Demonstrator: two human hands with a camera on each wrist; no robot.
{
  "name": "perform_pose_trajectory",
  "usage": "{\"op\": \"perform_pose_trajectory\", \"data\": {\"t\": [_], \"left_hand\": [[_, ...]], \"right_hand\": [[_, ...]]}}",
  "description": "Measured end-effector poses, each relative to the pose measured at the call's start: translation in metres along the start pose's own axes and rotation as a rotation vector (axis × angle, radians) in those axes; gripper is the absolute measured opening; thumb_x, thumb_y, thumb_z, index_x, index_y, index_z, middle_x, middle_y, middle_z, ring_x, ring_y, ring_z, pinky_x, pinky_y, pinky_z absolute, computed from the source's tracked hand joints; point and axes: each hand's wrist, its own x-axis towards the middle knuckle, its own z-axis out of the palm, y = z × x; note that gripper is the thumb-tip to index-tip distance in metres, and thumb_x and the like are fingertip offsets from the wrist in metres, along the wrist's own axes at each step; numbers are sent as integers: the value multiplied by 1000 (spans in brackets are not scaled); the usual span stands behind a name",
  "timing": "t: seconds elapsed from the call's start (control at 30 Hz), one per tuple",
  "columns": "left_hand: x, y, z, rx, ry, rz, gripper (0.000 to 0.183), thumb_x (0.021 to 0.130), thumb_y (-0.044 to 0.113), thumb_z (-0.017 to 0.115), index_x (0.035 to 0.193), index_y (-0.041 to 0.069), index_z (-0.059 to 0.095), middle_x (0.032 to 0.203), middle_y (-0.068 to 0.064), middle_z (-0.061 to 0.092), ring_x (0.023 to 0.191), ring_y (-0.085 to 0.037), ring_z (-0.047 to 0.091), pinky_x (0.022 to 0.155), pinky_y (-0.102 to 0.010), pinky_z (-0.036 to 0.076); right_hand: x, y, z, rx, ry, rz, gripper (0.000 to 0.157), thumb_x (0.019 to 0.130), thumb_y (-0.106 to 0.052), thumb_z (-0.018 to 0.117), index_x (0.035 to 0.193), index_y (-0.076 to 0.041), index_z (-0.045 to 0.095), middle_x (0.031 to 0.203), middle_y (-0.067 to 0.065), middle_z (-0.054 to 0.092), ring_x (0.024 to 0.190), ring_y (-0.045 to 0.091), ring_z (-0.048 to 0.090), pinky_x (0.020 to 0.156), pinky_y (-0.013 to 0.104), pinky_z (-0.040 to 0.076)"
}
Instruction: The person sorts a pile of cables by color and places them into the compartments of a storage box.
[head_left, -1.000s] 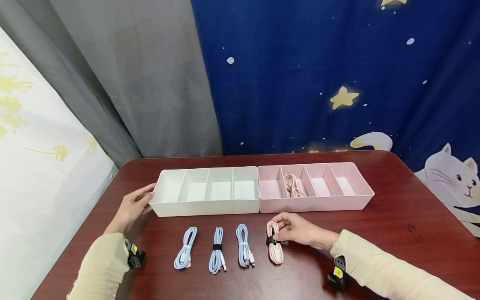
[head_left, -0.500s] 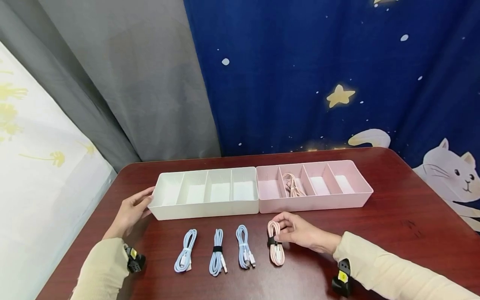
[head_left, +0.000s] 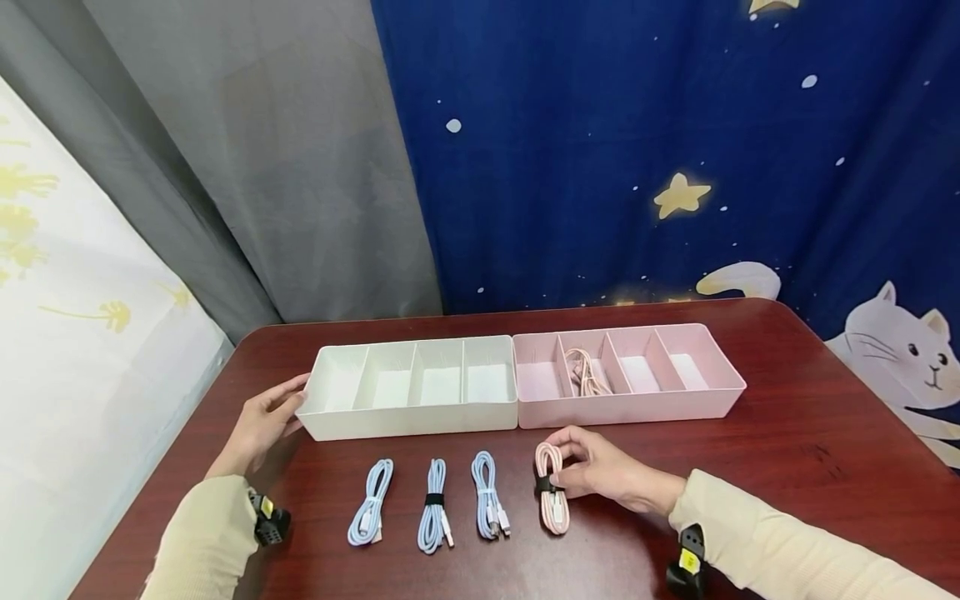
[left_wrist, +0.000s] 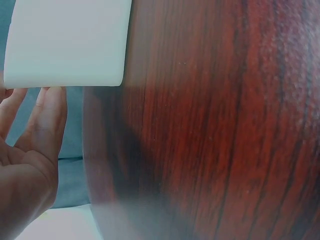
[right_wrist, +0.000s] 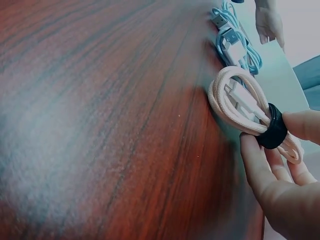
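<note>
My right hand (head_left: 606, 472) pinches a coiled pink charging cable (head_left: 553, 510) between thumb and fingers near its black strap (right_wrist: 272, 127). The right wrist view shows white plugs (right_wrist: 242, 100) within that coil. My left hand (head_left: 261, 421) touches the left end of a white divided box (head_left: 420, 419), its fingers (left_wrist: 50, 117) fairly straight against the end wall. A pink divided box (head_left: 633, 408) adjoins the white one on the right. Another pink cable (head_left: 587, 375) lies in its second compartment from the left.
Three coiled blue cables lie in a row before the white box: a left one (head_left: 370, 504), a middle one with a black strap (head_left: 432, 517), and a right one (head_left: 487, 492). The dark red table (head_left: 795, 400) ends at curtains (head_left: 562, 167) behind.
The camera's view shifts slightly. My right hand keeps its pinch on the pink cable with barely any movement, and my left hand stays at the white box's end.
</note>
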Motion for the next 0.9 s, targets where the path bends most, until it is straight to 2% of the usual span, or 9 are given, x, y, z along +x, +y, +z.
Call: {"op": "perform_pose_trajectory", "data": {"t": [0.1,0.5,0.9], "left_hand": [[0,0,0,-6,2,-7,55,92,36,44,138,10,32,131,-23,38,86,4,52,77,-25,49],[1,0,0,2,0,3,54,93,34,44,138,8,32,127,-24,41,85,4,52,77,-27,49],[0,0,0,-1,-2,-2,55,92,36,44,138,9,31,129,-24,39,85,5,52,79,-29,48]], "right_hand": [[-1,0,0,15,1,0,42,77,11,57,114,13,36,91,13,52,80,20,59,71,42,51],[-4,-8,-3,-19,-3,-4,41,77,10,57,113,14,38,88,11,54,79,18,58,69,40,51],[6,-32,-3,-89,-33,-46,44,77,5,61,115,12,40,90,12,56,78,16,58,70,40,51]]}}
